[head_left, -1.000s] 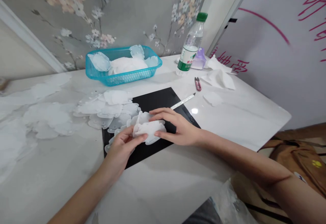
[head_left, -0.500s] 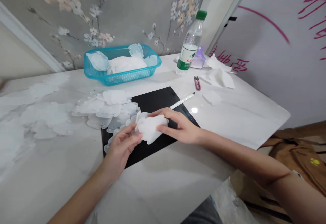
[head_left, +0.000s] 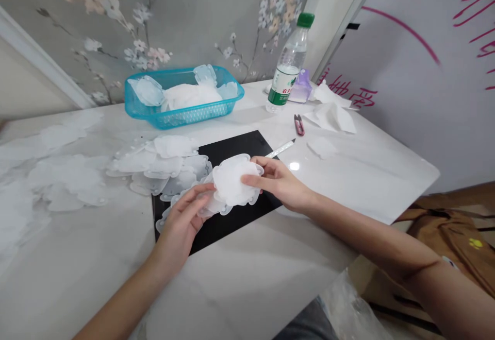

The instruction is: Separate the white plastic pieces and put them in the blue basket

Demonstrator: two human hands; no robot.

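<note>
White sheets point(head_left: 234, 183) are gripped by left hand point(head_left: 183, 221) and right hand point(head_left: 284, 183), fingers closed — basket point(head_left: 150, 117) seen near back edge of table point(head_left: 240, 268).

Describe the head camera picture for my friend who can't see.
The right hand holds thin white pieces over a black board, with the left hand at their left edge. Behind stand a blue basket of pale pieces and a green-capped bottle; more white pieces lie to the left.

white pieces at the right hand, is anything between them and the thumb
Nothing visible: the right hand has its thumb directly on the upper face of the white pieces. Contact underneath is hidden.
</note>
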